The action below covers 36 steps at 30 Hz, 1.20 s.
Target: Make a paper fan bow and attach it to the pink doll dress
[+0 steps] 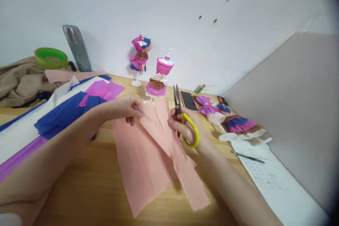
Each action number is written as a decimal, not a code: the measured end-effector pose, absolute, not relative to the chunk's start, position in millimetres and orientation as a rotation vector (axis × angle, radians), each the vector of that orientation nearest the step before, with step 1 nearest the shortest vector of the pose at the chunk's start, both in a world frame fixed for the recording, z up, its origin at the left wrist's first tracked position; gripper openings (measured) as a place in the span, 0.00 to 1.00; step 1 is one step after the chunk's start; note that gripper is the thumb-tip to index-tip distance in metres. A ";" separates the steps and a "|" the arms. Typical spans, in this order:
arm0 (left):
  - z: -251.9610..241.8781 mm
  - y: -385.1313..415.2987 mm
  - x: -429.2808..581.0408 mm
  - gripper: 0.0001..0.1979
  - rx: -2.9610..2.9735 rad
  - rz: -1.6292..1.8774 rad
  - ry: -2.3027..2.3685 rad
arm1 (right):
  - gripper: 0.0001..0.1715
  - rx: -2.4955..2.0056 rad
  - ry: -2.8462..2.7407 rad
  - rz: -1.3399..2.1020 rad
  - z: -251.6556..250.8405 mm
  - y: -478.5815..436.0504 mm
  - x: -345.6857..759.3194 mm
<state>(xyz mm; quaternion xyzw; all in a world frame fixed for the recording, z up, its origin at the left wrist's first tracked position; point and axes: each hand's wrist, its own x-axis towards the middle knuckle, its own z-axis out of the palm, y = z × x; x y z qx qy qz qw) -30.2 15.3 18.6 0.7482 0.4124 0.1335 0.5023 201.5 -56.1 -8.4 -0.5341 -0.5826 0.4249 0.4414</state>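
Note:
A sheet of peach crepe paper (pixel 143 166) hangs between my hands over the wooden table. My left hand (pixel 127 110) is closed, pinching its upper left part. With my right hand (pixel 185 129) I hold scissors (pixel 177 99) whose handle is yellow; the blades point up, slightly apart, clear of the paper. The thumb and fingers of that hand also grip the paper's right edge. A long slit runs down from the top, and a narrower strip hangs at the lower right. Just behind the sheet stands a small dress form (pixel 164 66) in pink paper with a brown and cream rosette.
Blue, white and purple paper (pixel 60 113) lies at left, near a green tape roll (pixel 51 58) and a bottle (pixel 79 49). Another dressed form (pixel 140 54) stands by the wall. At right are a phone (pixel 188 101), a form lying down (pixel 238 123) and a written sheet (pixel 275 176) with a pen (pixel 250 157).

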 end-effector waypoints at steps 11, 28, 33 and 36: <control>29.2 22.9 -53.5 0.06 1.978 0.550 1.362 | 0.11 -1.297 -1.526 0.882 9.9 -60.6 220.0; 78.2 11.0 -105.4 0.06 1.753 1.794 1.680 | 0.02 -1.621 -2.024 0.490 -42.1 -40.2 208.8; 82.7 5.5 -103.9 0.06 1.678 2.028 1.558 | 0.04 -1.560 -2.010 0.519 -36.6 -44.7 206.3; 86.1 -1.0 -101.8 0.07 1.675 2.028 1.504 | 0.08 -1.448 -1.920 0.536 -35.4 -46.9 209.2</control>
